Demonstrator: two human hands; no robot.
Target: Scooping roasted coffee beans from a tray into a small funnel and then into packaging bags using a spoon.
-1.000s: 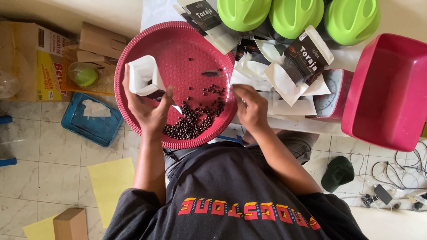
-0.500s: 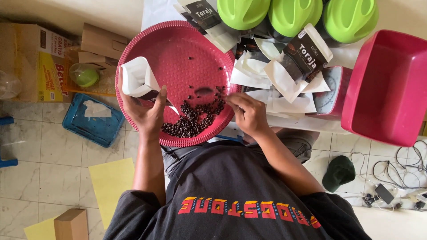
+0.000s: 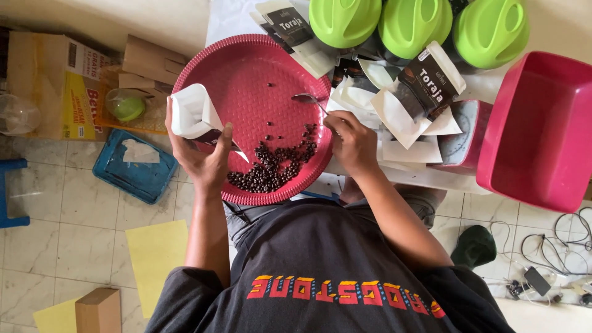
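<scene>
Left hand [image 3: 200,154] clasps the white pouch [image 3: 192,114] over the red tray's [image 3: 246,61] left rim, right hand [image 3: 351,142] pinches a spoon [image 3: 306,98] above the beans [image 3: 274,166] heaped at its near edge.

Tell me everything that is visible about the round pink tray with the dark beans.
The round pink woven-textured plastic tray has a raised ribbed rim. It lies roughly flat, partly on the white table and partly over the person's lap. A heap of dark coffee beans sits at its near side, and a few loose beans lie near the middle. The left hand, holding a small white pouch, rests over its left rim. The right hand holds a metal spoon above it.
</scene>
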